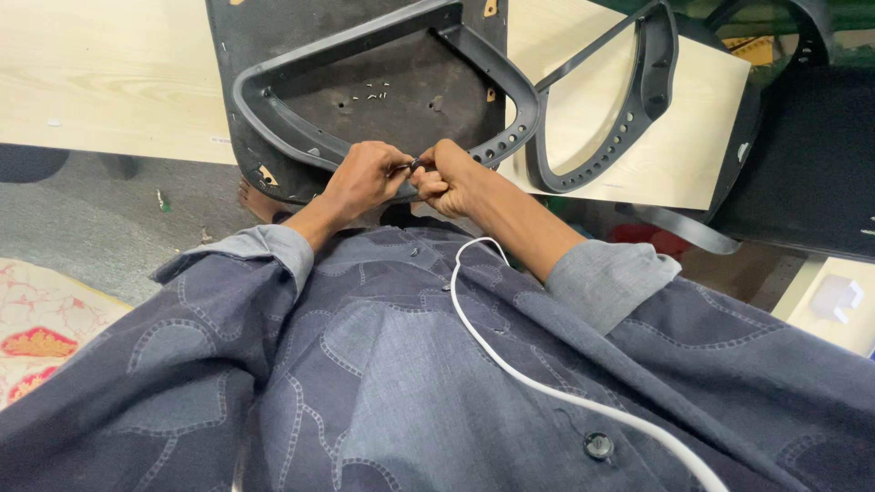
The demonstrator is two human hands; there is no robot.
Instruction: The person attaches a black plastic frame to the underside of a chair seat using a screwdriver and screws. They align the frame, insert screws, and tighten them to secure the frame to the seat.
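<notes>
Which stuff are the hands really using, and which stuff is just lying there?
In use: left hand, right hand, small dark fastener, grey seat frame.

Lying about: loose screws, second frame, white cable, patterned mat.

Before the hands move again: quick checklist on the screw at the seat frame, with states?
1. Both hands on the work: left hand and right hand meet at the near edge of the grey plastic frame. Ok.
2. Small dark part pinched between the fingertips: ok; what kind of part it is: cannot tell.
3. Part seated in a hole: cannot tell, the fingers hide it.
4. Spare small screws lie loose on the black seat base inside the frame: ok, within view.
5. Second frame piece rests apart on the wooden board, untouched: ok.
6. White cable runs across the shirt, near the wrists: not ok, might snag.
</notes>
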